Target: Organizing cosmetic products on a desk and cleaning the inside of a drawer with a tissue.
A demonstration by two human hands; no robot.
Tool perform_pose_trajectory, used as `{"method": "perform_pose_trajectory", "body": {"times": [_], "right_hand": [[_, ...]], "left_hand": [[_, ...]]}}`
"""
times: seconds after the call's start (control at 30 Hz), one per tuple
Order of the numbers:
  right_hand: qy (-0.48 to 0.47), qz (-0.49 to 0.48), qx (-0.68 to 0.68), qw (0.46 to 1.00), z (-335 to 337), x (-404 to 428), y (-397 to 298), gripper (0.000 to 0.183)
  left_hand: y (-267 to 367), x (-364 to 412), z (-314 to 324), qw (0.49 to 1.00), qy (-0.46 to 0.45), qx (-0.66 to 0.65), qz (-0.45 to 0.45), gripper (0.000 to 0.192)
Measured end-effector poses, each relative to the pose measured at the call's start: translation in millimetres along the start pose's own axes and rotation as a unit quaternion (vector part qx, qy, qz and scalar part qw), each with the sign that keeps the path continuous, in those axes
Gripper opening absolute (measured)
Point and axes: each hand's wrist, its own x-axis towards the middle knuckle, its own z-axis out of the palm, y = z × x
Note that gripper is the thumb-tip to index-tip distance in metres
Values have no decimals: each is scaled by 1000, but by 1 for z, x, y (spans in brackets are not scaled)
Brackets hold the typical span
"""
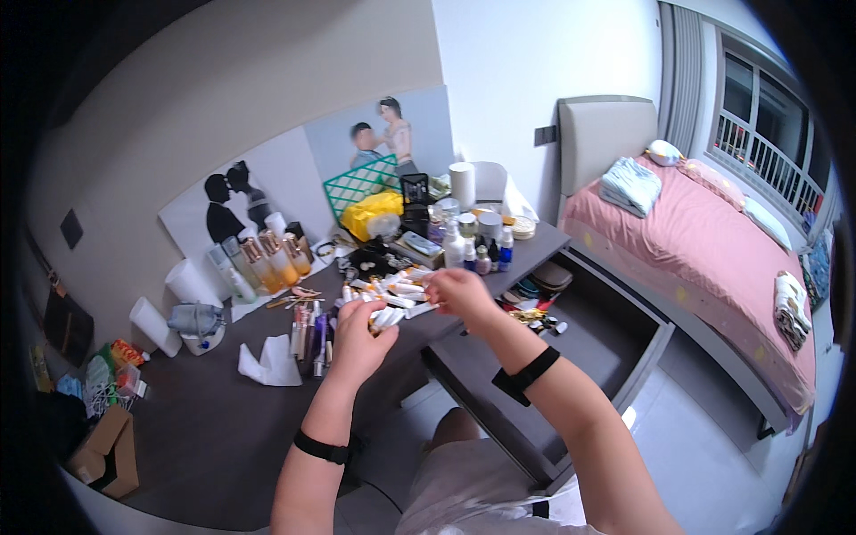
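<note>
Small white tubes with orange parts [400,286] lie in a loose pile on the dark desk. My left hand [361,341] is at the pile's near left side, thumb and fingers curved apart around a few white tubes [386,319]; whether it grips them is unclear. At the right side of the pile, my right hand [461,297] has its fingertips drawn together near the tubes. Its own fingers hide whatever may be between them. Slim cosmetic tubes [311,334], some purple, lie left of my left hand, beside a crumpled white tissue [271,361].
An open drawer [568,361] juts out at the right, holding pouches and small items. Bottles and jars [468,244] crowd the desk's back right, beside a yellow bag [373,215]. Amber pump bottles [271,264] stand at the back. A cardboard box [107,448] sits far left.
</note>
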Motion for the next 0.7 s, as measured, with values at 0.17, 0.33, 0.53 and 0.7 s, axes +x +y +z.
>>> {"method": "perform_pose_trajectory", "body": {"times": [0.17, 0.33, 0.53, 0.7], "right_hand": [[145, -9, 373, 917, -137, -7, -1, 12], [324, -1, 472, 820, -208, -21, 42, 13], [333, 54, 484, 807, -225, -26, 57, 11], [292, 67, 454, 839, -234, -29, 59, 8]], "left_hand": [[72, 17, 44, 982, -122, -141, 21, 36], [112, 36, 107, 952, -236, -197, 5, 32], [124, 62, 200, 896, -435, -58, -66, 23], [94, 58, 258, 829, -482, 270, -86, 25]]}}
